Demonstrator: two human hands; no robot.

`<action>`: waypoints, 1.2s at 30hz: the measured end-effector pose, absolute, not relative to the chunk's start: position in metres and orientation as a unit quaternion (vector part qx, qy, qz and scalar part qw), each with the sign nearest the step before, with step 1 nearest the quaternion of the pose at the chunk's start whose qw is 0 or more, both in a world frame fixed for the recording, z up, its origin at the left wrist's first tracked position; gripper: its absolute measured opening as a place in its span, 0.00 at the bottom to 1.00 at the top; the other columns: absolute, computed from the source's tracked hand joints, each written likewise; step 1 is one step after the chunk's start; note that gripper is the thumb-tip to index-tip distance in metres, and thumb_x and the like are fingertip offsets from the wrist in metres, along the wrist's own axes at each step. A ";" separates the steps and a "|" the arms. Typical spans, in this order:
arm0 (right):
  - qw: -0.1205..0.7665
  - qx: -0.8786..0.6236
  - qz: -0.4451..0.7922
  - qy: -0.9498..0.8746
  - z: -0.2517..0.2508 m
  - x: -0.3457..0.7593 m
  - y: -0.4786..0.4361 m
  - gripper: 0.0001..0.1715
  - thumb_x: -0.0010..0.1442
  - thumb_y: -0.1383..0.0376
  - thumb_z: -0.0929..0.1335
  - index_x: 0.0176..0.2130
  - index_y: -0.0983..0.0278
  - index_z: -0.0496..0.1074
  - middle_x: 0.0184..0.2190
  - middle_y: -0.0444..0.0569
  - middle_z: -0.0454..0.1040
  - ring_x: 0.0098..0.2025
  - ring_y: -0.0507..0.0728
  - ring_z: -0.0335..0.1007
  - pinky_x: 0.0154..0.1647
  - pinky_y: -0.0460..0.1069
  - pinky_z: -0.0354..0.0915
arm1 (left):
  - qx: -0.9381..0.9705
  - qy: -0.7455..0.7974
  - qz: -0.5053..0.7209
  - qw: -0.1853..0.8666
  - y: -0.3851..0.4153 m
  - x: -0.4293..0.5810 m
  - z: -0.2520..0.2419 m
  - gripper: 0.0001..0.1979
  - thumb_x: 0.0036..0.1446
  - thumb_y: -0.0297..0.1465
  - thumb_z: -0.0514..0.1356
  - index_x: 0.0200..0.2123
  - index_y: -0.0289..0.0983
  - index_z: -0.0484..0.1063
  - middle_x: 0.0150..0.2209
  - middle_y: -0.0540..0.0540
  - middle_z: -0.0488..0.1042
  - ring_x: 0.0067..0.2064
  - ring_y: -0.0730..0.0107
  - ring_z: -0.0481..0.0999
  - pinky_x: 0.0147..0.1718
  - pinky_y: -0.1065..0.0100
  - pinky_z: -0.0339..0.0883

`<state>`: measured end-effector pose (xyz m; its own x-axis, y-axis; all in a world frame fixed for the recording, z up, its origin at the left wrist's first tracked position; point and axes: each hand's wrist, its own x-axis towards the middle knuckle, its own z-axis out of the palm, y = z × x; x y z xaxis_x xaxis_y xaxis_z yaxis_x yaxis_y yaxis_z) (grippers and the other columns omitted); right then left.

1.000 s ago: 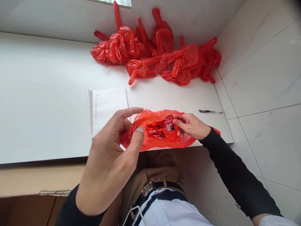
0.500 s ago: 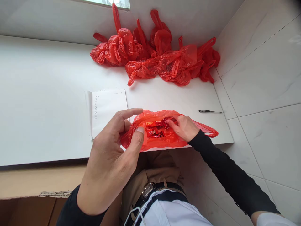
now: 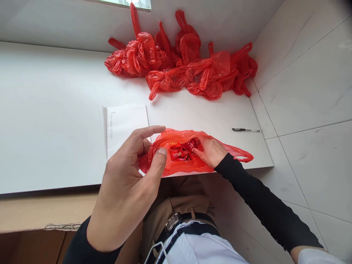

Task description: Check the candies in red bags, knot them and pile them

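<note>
A red plastic bag (image 3: 180, 169) lies at the table's front edge with its mouth spread wide. My left hand (image 3: 132, 183) holds its left side, the lower fingers curled into the plastic, while thumb and forefinger stretch apart along the rim. Several small red wrapped packets (image 3: 176, 153) with printed lettering sit inside. My right hand (image 3: 213, 152) reaches into the bag's right half, pinching a red wrapped packet (image 3: 191, 145) between thumb and fingers; part of the fingers is hidden by the packet and plastic.
Several knotted red plastic bags (image 3: 189, 71) are heaped at the back against the wall. An open notebook (image 3: 126, 128) with handwriting lies left of the bag, and a pen (image 3: 244, 129) lies right. Below the table's left edge stands a cardboard box (image 3: 41, 214). Tiled wall (image 3: 310, 80) borders the right.
My right hand has moved slightly left and deeper into the bag with the packet, whose printed side now faces up. My left hand has barely shifted.
</note>
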<state>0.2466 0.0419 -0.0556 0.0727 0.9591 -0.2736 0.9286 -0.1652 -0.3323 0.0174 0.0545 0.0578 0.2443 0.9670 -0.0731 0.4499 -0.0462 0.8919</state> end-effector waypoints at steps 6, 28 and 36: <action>0.101 -0.733 0.279 -0.613 -0.056 0.247 0.043 0.10 0.63 0.58 0.69 0.38 0.63 0.72 0.27 0.45 0.73 0.30 0.57 0.70 0.31 0.50 0.59 | 0.660 0.539 0.302 0.428 0.053 0.016 0.057 0.16 0.62 0.33 0.63 0.54 0.47 0.74 0.27 0.55 0.63 0.28 0.73 0.63 0.28 0.71 0.61; 0.339 -0.627 0.502 -0.490 -0.064 0.244 0.047 0.14 0.61 0.68 0.60 0.34 0.63 0.74 0.39 0.47 0.78 0.38 0.54 0.74 0.45 0.50 0.70 | 0.657 0.531 0.306 0.438 0.055 0.014 0.053 0.17 0.62 0.34 0.63 0.54 0.47 0.73 0.28 0.54 0.64 0.28 0.73 0.65 0.29 0.70 0.63; 0.276 -0.660 0.426 -0.553 -0.062 0.252 0.043 0.17 0.58 0.64 0.70 0.48 0.63 0.73 0.42 0.49 0.79 0.42 0.57 0.74 0.47 0.53 0.69 | 0.663 0.529 0.308 0.430 0.055 0.013 0.053 0.18 0.61 0.33 0.62 0.54 0.46 0.73 0.28 0.53 0.65 0.28 0.71 0.65 0.27 0.69 0.63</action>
<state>0.2524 0.0425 -0.0623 0.0241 0.9659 -0.2578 0.4952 -0.2355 -0.8362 0.0128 0.0552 0.0529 0.2506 0.9670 -0.0460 0.4365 -0.0705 0.8969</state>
